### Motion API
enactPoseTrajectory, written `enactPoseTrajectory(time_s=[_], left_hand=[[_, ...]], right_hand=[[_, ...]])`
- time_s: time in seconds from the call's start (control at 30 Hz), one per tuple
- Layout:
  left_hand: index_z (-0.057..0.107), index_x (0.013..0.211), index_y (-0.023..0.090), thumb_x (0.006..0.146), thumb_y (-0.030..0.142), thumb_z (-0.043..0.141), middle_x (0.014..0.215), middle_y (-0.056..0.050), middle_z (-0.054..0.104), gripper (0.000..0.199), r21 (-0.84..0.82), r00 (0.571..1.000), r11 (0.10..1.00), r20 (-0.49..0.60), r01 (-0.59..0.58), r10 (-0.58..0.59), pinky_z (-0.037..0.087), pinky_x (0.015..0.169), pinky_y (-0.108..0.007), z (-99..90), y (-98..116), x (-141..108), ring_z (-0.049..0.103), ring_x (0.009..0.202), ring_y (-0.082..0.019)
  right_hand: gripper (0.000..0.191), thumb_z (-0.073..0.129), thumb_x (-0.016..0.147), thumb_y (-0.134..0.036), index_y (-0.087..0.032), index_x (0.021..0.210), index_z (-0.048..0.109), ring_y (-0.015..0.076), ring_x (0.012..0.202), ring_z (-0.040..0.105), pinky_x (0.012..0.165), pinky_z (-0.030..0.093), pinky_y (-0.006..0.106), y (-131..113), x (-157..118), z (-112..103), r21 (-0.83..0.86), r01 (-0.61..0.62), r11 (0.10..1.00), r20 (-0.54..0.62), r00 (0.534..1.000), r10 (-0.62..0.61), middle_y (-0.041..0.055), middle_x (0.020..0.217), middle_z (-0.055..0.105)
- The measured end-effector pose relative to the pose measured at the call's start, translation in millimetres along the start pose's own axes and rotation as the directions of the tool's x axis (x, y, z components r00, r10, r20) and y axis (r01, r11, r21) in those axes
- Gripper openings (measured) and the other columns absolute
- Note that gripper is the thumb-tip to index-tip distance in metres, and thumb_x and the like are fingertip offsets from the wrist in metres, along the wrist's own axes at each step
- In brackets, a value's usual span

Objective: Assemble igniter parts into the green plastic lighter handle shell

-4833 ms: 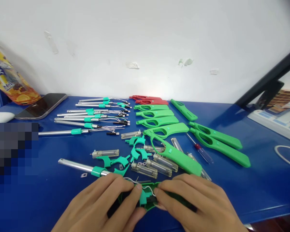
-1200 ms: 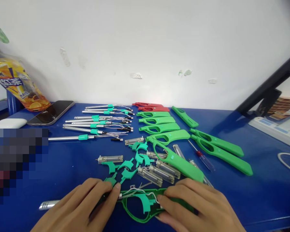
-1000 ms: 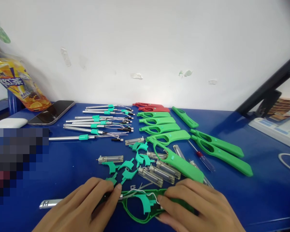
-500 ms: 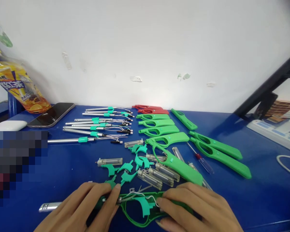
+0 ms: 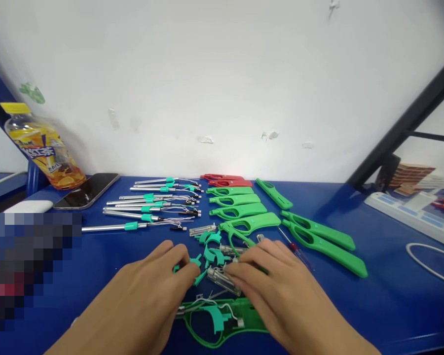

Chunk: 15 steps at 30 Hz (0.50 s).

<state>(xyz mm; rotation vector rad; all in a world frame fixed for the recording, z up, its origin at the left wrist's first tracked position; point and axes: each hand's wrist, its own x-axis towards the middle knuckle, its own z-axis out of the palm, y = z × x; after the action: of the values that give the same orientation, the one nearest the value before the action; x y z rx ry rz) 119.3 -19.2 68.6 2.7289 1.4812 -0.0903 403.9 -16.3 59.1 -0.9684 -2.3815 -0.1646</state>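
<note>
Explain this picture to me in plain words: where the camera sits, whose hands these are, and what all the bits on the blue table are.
The camera sits on a person's head and looks down at their own two bare hands; there is no machine. The left hand reaches among small teal plastic pieces, fingertips touching them. The right hand rests its fingers on a clear tube part. Whether either hand grips anything cannot be told. Nearest the person lies an opened green handle shell with a white wire inside. Further back on the blue table lie a row of metal rods with teal collars, several green handles and two red handles. At the far left stand a drink bottle and a phone.
</note>
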Motion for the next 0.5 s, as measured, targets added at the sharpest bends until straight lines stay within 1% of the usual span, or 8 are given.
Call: enactPoseTrajectory(time_s=[0.03,0.1,0.13,0.27,0.37,0.43,0.47,0.5], left_hand=[[0.089,0.126,0.035,0.089,-0.009,0.043,0.129,-0.005,0.089,0.073,0.010,0.996,0.999,0.074,0.049,-0.050,0.076,0.097,-0.044,-9.7,3,8,0.089,0.119,-0.031],[0.090,0.128,0.034,0.088,-0.011,0.043,0.137,-0.006,0.089,0.076,0.016,0.985,0.996,0.146,0.091,-0.092,0.078,0.095,-0.046,-25.7,11,18,0.091,0.117,-0.032],[0.091,0.129,0.034,0.087,-0.012,0.043,0.140,-0.006,0.089,0.078,0.019,0.981,0.994,0.158,0.107,-0.109,0.078,0.097,-0.047,-31.2,15,21,0.092,0.118,-0.032],[0.091,0.131,0.038,0.091,-0.011,0.047,0.148,-0.004,0.089,0.077,-0.024,0.964,0.989,0.226,0.148,-0.139,0.078,0.107,-0.054,-40.4,23,22,0.090,0.134,-0.034],[0.092,0.126,0.041,0.091,-0.011,0.050,0.149,-0.002,0.089,0.075,-0.059,0.964,0.986,0.226,0.155,-0.138,0.076,0.113,-0.055,-40.9,20,20,0.087,0.143,-0.035],[0.092,0.121,0.040,0.088,-0.013,0.050,0.145,-0.002,0.090,0.075,-0.068,0.972,0.987,0.194,0.147,-0.131,0.076,0.110,-0.051,-40.4,15,18,0.090,0.136,-0.034],[0.092,0.121,0.040,0.088,-0.012,0.050,0.140,-0.002,0.090,0.075,-0.076,0.976,0.987,0.180,0.140,-0.125,0.077,0.105,-0.048,-40.0,11,16,0.092,0.129,-0.033],[0.092,0.122,0.039,0.088,-0.012,0.049,0.138,-0.002,0.091,0.075,-0.074,0.982,0.987,0.134,0.140,-0.130,0.076,0.099,-0.044,-39.4,6,14,0.093,0.122,-0.032]], right_hand=[[0.014,0.084,0.115,-0.016,-0.030,0.114,0.084,0.0235,0.091,0.081,0.088,0.063,0.041,0,5,2,-0.028,0.019,0.999,0.005,1.000,-0.019,-0.0043,0.101,0.085],[0.018,0.098,0.105,-0.019,-0.029,0.108,0.083,0.0255,0.094,0.083,0.088,0.065,0.043,-1,12,7,-0.072,0.043,0.997,0.024,0.999,-0.041,-0.0042,0.101,0.084],[0.022,0.102,0.102,-0.021,-0.028,0.106,0.082,0.0264,0.095,0.084,0.087,0.065,0.044,-2,15,10,-0.088,0.047,0.995,0.029,0.999,-0.045,-0.0036,0.101,0.084],[0.028,0.107,0.095,-0.020,-0.026,0.098,0.079,0.0282,0.091,0.084,0.079,0.067,0.043,-7,19,20,-0.155,0.036,0.987,0.026,0.999,-0.033,0.0003,0.097,0.084],[0.031,0.109,0.089,-0.018,-0.024,0.095,0.079,0.0298,0.090,0.084,0.076,0.069,0.043,-9,21,25,-0.199,0.042,0.979,0.024,0.999,-0.038,0.0030,0.095,0.084],[0.030,0.108,0.087,-0.016,-0.023,0.096,0.080,0.0299,0.089,0.084,0.074,0.069,0.042,-9,22,25,-0.222,0.052,0.974,0.024,0.999,-0.047,0.0042,0.096,0.085],[0.029,0.107,0.090,-0.015,-0.022,0.097,0.080,0.0298,0.089,0.084,0.075,0.068,0.042,-8,23,23,-0.230,0.053,0.972,0.026,0.998,-0.049,0.0045,0.096,0.085],[0.026,0.104,0.094,-0.014,-0.023,0.100,0.080,0.0296,0.089,0.084,0.075,0.068,0.042,-7,25,19,-0.237,0.050,0.970,0.023,0.999,-0.046,0.0046,0.098,0.086]])
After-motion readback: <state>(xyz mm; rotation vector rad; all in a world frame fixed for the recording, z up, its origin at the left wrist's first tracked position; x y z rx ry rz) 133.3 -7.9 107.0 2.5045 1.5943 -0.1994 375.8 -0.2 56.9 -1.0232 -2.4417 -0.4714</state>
